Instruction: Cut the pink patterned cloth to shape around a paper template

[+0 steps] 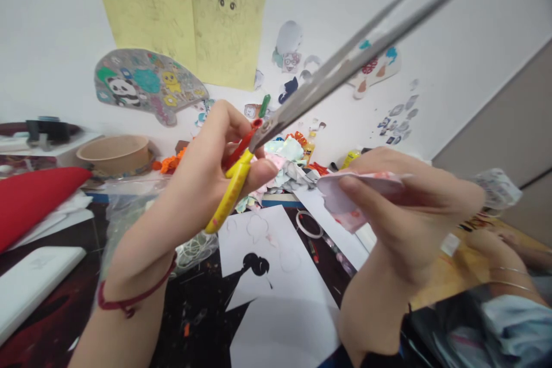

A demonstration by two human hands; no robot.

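Note:
My left hand (215, 167) is closed round the handles of a pair of scissors (302, 92). One handle is yellow, the other red, and the long metal blades point up and right, slightly apart. In my right hand (401, 213), thumb and fingers pinch a folded piece of pink-and-white patterned paper (345, 195). The blades are above the paper and do not touch it. Below both hands lies a white sheet (276, 241) with pencil outlines and a dark cut-out hole.
Paper scraps (287, 167) pile against the wall. A round tan container (114, 155), a white box-like object (38, 287) and a red object (38, 201) stand at left. A roll of tape (309, 224) lies centre right. Another person's arm (504, 264) rests at right.

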